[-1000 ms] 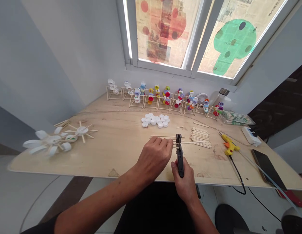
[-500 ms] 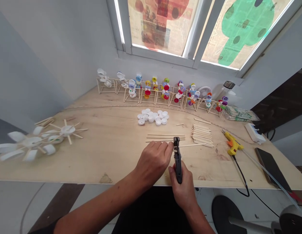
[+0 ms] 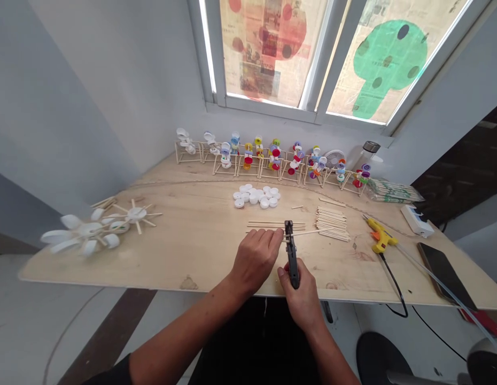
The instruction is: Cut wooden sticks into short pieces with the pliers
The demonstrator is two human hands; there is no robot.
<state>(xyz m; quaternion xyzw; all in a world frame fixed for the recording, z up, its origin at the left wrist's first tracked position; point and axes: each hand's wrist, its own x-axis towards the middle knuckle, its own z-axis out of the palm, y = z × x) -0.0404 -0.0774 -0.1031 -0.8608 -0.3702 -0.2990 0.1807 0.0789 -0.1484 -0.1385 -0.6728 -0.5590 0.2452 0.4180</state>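
Observation:
My right hand [image 3: 302,294] is wrapped round the handles of a black cutting tool [image 3: 291,256] that looks like pliers, its head pointing away from me. A thin wooden stick [image 3: 310,232] passes across the tool's jaws and sticks out to the right. My left hand [image 3: 257,256] is closed on the stick's left part, its knuckles close beside the tool's head. Just beyond lie several long thin sticks [image 3: 258,223] in rows. A pile of shorter sticks [image 3: 332,222] lies to the right, under the held stick's far end.
White bottle caps [image 3: 254,197] are grouped mid-table. A yellow glue gun [image 3: 380,235], a phone [image 3: 444,272] and a power strip [image 3: 417,220] lie right. White cap-and-stick wheels [image 3: 88,231] sit left. Stick frames with coloured caps [image 3: 247,155] line the wall, near a bottle [image 3: 366,155].
The camera view has shifted, bringing more of the table's left end into sight. The held stick now shows higher in the tool's jaws and tilts up more to the right.

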